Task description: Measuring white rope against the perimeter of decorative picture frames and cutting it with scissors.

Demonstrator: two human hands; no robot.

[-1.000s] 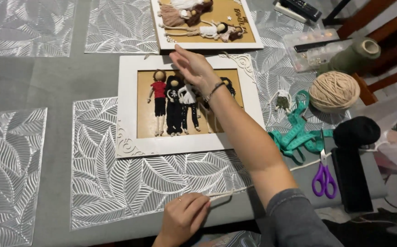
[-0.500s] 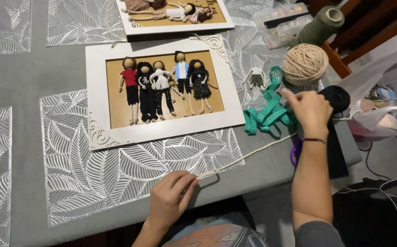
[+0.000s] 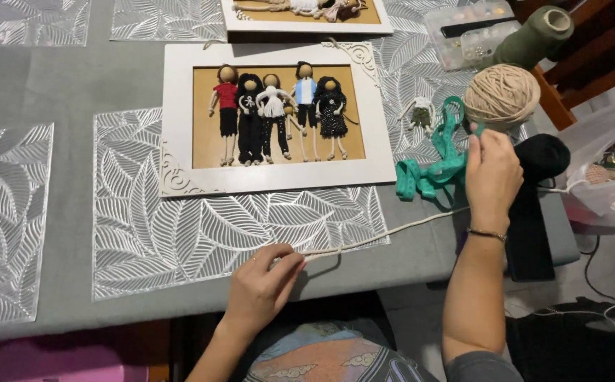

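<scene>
Nearest, the left hand (image 3: 263,279) pinches the end of a cream cord (image 3: 385,235) flat on the leaf-patterned placemat (image 3: 180,233). The cord runs right toward the right hand (image 3: 493,173), fingers curled at the teal ribbon (image 3: 435,166) beside the yarn ball (image 3: 501,95); its grip cannot be made out. Measuring out cord, apparently; next comes pulling it taut. Beyond lies the white frame (image 3: 279,177) with 5 dolls.

By the white frame (image 3: 272,180): 5 dolls (image 3: 273,113) inside, 1 yarn ball (image 3: 501,95) to its right, 2 hands, 3 placemats (image 3: 201,233) w/ leaf pattern nearby.
</scene>
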